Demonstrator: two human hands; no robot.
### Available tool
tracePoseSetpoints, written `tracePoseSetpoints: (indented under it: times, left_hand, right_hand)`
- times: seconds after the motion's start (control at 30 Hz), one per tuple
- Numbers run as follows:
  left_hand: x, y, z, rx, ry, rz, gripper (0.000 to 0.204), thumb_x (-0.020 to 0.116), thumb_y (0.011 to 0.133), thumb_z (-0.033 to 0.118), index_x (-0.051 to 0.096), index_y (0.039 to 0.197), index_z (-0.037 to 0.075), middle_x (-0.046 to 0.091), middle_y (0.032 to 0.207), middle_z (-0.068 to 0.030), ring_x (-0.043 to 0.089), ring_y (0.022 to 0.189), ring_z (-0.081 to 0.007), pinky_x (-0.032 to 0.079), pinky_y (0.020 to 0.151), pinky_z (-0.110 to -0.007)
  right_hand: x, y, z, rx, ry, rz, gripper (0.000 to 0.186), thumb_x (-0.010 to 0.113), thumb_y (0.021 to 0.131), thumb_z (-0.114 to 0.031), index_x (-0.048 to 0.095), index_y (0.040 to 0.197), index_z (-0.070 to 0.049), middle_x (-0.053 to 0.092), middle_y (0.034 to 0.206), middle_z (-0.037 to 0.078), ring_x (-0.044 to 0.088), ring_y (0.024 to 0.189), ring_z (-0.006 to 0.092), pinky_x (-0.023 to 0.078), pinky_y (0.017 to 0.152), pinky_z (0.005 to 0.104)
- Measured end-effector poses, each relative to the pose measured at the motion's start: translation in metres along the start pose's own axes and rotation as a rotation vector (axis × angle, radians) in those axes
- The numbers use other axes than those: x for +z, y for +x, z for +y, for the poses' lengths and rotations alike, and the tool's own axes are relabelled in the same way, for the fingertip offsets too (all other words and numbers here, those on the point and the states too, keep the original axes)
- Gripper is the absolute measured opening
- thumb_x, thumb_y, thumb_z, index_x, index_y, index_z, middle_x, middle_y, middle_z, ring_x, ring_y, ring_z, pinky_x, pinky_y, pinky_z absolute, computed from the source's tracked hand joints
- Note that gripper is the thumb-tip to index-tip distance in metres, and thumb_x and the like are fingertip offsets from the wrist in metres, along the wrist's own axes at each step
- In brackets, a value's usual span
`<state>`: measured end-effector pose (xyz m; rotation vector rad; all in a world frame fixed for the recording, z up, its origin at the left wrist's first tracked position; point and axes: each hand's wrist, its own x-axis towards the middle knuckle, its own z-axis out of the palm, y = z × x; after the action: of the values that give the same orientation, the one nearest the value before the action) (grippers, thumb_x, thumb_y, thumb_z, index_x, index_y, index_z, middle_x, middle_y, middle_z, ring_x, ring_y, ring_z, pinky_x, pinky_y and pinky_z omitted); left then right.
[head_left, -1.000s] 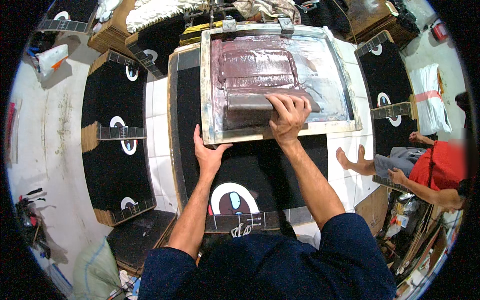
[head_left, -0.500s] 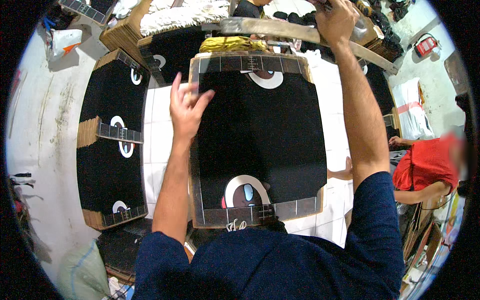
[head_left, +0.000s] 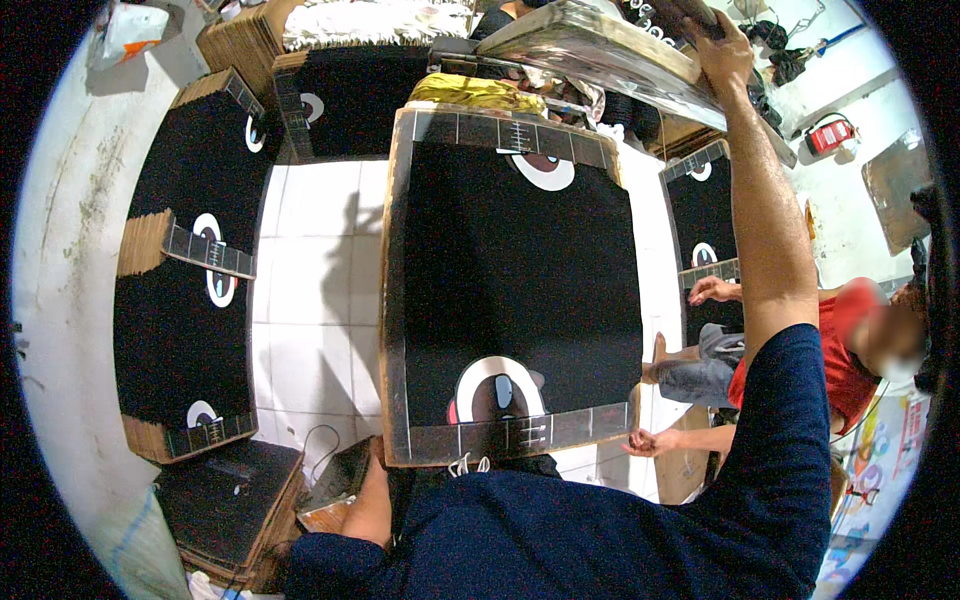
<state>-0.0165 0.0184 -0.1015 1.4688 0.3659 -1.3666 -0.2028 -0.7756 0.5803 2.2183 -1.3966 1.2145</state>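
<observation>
A black fabric panel lies on a flat board with a wooden edge. Cartoon eyes are printed at its far and near ends, and dark ruled strips cross both ends. My right arm stretches to the far right, where my right hand is closed round a dark brown, rounded bar. That hand is just above a tilted, wood-edged frame beyond the board. Low by the board's near left corner is my left hand; its fingers are hidden.
More boards with black printed panels stand at left, far left and right. Yellow cloth lies behind my board. A person in red is close on the right, one hand near the board's corner. A fire extinguisher hangs beyond.
My left hand has dropped from above the board's left edge to its near left corner. My right hand has moved right; the frame tilts more. The person in red has come nearer.
</observation>
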Motion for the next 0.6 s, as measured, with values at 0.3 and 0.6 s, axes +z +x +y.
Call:
tracePoseSetpoints:
  times: [0.3,0.6]
  left_hand:
    - [0.001,-0.004,-0.057,-0.038,-0.201,-0.231,0.047,0.066,0.098,0.034,0.065,0.129,0.000,0.073,0.105,-0.0151,0.072,0.083,-0.0277,0.058,0.073,-0.040]
    - [0.033,-0.003,-0.059,0.356,0.213,-0.123,0.056,0.071,0.091,0.045,0.064,0.142,0.023,0.073,0.122,-0.0191,0.069,0.112,-0.0263,0.054,0.094,-0.043]
  right_hand:
    - [0.005,0.003,0.013,0.042,-0.144,-0.047,0.056,0.080,0.081,-0.056,0.071,0.129,-0.029,0.079,0.109,0.005,0.075,0.104,0.0269,0.056,0.092,0.0401]
    - [0.016,0.032,0.050,-0.053,-0.178,-0.047,0.064,0.081,0.082,-0.059,0.068,0.135,-0.026,0.076,0.121,0.006,0.072,0.110,0.0241,0.054,0.093,0.0369]
